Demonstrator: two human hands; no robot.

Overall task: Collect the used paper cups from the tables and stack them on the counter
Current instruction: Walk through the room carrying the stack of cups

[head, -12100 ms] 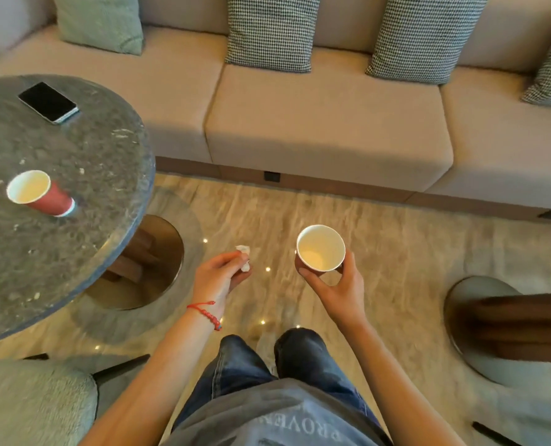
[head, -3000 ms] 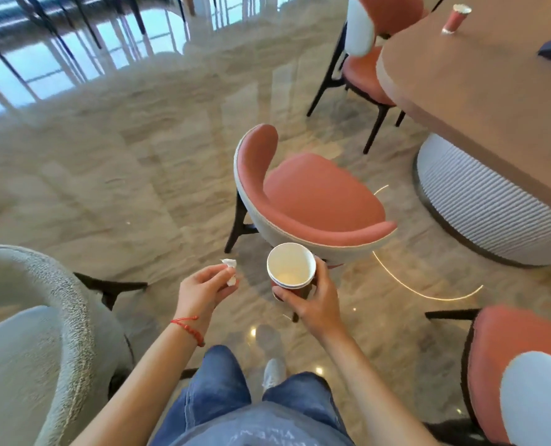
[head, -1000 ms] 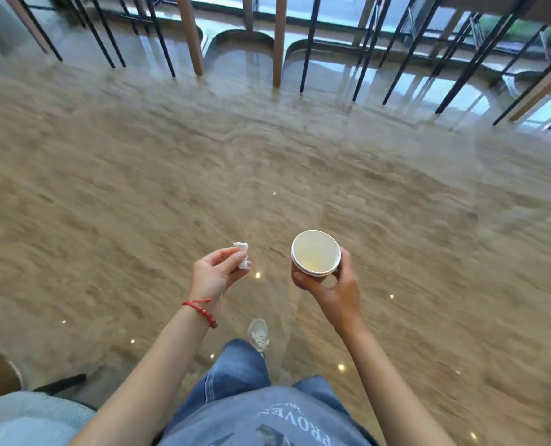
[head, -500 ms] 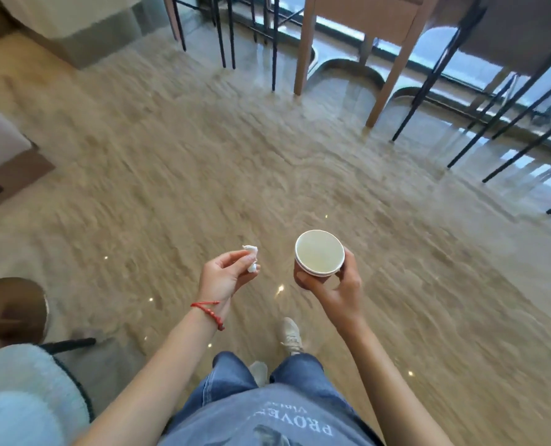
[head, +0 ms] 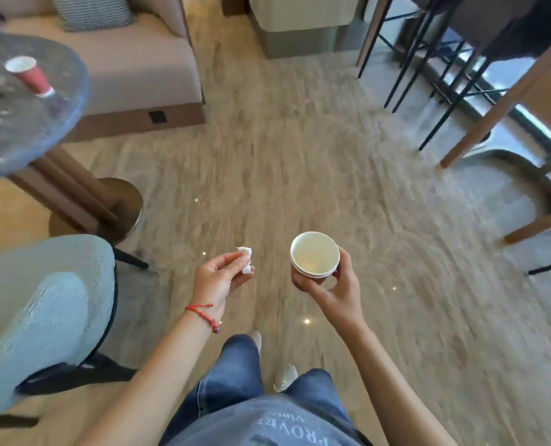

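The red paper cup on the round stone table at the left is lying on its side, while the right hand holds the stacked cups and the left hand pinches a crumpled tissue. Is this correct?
Not quite. In the head view the red paper cup stands upright on the round stone table, open mouth up. The rest holds: the right hand holds the stacked cups and the left hand pinches a crumpled tissue.

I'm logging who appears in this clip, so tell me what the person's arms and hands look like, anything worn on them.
Both forearms are bare, with no sleeves showing. The left hand has a red braided cord bracelet with a small bead at the wrist. The right hand and its wrist show no bracelet, watch or glove. No rings can be made out on either hand.
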